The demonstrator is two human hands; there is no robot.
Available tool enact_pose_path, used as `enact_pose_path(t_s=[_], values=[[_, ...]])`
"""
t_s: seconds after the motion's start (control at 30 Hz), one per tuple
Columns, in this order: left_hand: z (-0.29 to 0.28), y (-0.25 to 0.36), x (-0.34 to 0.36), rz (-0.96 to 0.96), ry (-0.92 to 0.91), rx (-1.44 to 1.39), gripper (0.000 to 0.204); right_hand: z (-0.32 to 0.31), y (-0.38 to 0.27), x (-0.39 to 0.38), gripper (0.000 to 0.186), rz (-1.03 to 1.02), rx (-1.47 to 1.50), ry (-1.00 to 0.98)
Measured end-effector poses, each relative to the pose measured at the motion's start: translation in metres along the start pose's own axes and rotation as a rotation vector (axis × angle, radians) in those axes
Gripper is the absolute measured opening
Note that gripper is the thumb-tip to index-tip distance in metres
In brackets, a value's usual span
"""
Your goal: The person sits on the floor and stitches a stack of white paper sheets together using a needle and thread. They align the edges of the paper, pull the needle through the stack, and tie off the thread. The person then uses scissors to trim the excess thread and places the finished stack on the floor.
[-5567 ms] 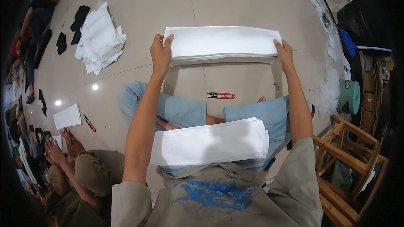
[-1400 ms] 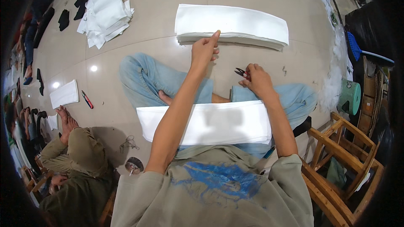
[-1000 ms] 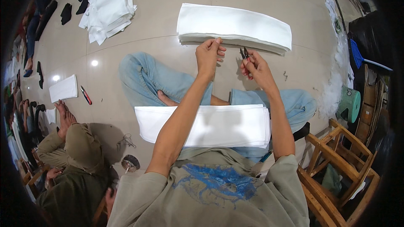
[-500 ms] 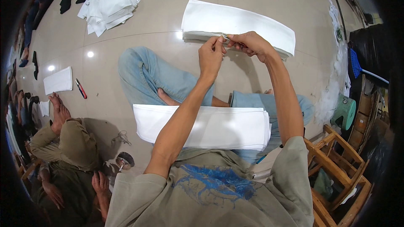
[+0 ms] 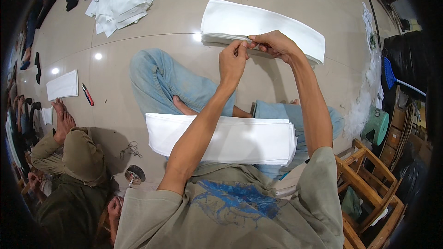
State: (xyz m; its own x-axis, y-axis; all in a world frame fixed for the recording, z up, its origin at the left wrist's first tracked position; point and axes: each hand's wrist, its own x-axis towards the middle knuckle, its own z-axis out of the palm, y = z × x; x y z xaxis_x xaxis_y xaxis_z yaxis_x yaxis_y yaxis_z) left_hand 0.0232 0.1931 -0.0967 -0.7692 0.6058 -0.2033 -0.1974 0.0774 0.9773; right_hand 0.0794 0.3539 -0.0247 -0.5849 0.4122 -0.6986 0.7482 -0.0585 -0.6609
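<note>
Your left hand point(image 5: 233, 60) and right hand point(image 5: 276, 45) meet at the near long edge of the white cloth stack point(image 5: 265, 20), out on the floor beyond your crossed legs point(image 5: 175, 80). Left: thumb and fingertips drawn together, narrow pinch. Right: thumb and forefinger narrow too, other fingers curled; can't tell what's between either pair, or if anything sits under the palm. To do this well, I'd say: pinch lightly with the left, work the right tips close beside it, don't tug; loose layers would probably slip out of line. Orientation: stack lies flat, long axis mostly left-right, slanted so the right end sits nearer you. Layered edge faces you. Slight bow, maybe just lens. Second white stack point(image 5: 251, 138) lies across your lap, long axis also roughly left-right.
</note>
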Motion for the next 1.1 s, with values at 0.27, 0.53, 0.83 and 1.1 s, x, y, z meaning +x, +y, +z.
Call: enact_pose_path(t_s=[0.27,0.53,0.83,1.1], values=[[-0.003,0.005,-0.002,-0.038,-0.035,0.024,0.027,0.000,0.005,0.006,0.034,-0.021,-0.036,0.016],[0.003,0.019,-0.018,0.000,0.121,-0.060,0.036,0.000,0.066,-0.058,0.043,-0.024,0.039,0.145],[0.226,0.007,-0.151,0.750,-0.783,0.785,0.079,0.046,0.166,-0.054,0.048,-0.145,0.266,0.179],[0.181,0.026,-0.143,0.556,-0.986,0.900,0.064,0.065,0.124,-0.060,0.056,-0.193,0.074,0.086]])
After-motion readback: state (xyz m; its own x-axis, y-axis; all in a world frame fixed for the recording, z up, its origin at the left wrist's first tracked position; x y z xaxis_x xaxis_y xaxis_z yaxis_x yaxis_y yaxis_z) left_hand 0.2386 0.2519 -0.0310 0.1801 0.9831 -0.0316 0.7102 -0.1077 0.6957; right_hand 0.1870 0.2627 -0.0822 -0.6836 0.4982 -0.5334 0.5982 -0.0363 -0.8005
